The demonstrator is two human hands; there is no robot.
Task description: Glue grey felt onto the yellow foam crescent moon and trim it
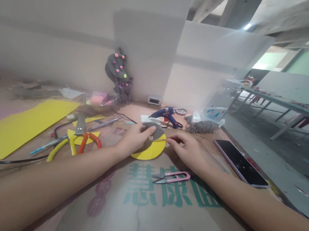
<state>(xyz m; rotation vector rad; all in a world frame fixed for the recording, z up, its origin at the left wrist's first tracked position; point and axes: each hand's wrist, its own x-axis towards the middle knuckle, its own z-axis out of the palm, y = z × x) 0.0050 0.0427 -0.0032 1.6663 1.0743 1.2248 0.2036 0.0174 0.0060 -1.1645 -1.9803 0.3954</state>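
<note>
By left grip [136, 138], yellow disc [150, 153] and grey piece [158, 132] are pinched, thumb on top; at disc's right edge, thin strand [160, 140] is pinched by right grip [186, 148]. 1 pair of pink snips [177, 177] is laid nearer.

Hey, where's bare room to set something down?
Most room: the printed surface, nearside of the pink snips, between your forearms. A smaller gap lies between your right hand and the phone. Crowded: the left, with hand tools and a yellow sheet, and the far side, with glue gun and gray yarn.
</note>
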